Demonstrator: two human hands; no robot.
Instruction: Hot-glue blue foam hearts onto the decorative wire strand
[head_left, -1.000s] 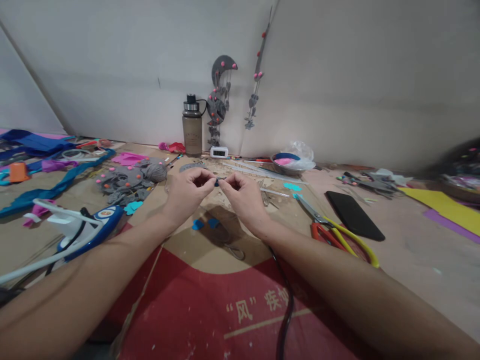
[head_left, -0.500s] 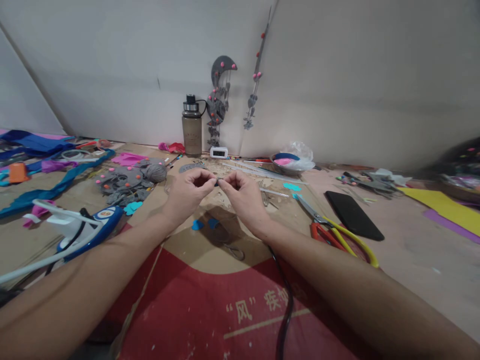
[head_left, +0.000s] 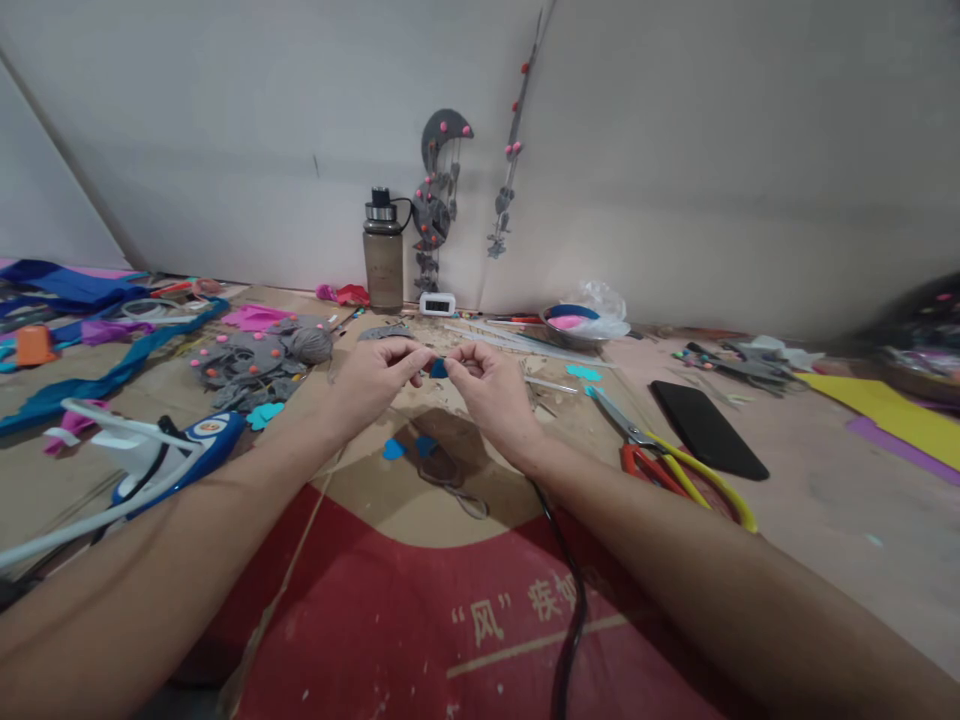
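A small dark-blue piece, perhaps felt, [head_left: 438, 369] shows between my fingertips, above the cardboard. My right hand [head_left: 489, 395] pinches its right side between thumb and index finger. At its left edge are the closed thumb and fingers of my left hand [head_left: 381, 382], whose exact contact is partly hidden. Below, in the shadow of my hands, a blue heart-like cutout [head_left: 394, 449] and another blue cutout [head_left: 426, 446] lie on the cardboard [head_left: 375, 500]. A thin looped cord [head_left: 471, 506] lies close to them.
On the left are a blue-and-white glue gun [head_left: 214, 440] and grey felt pieces with pompoms [head_left: 251, 362]. Yellow-and-red-handled scissors [head_left: 645, 440] and a black phone [head_left: 705, 428] lie right. A bottle [head_left: 384, 260], small clock [head_left: 437, 304] and bowl [head_left: 574, 325] stand behind. A black cable [head_left: 574, 600] crosses in front.
More of the dark-blue piece shows between my fingertips now; earlier only a small dark bit was visible. My thumbs have shifted slightly apart. The things on the table lie as before.
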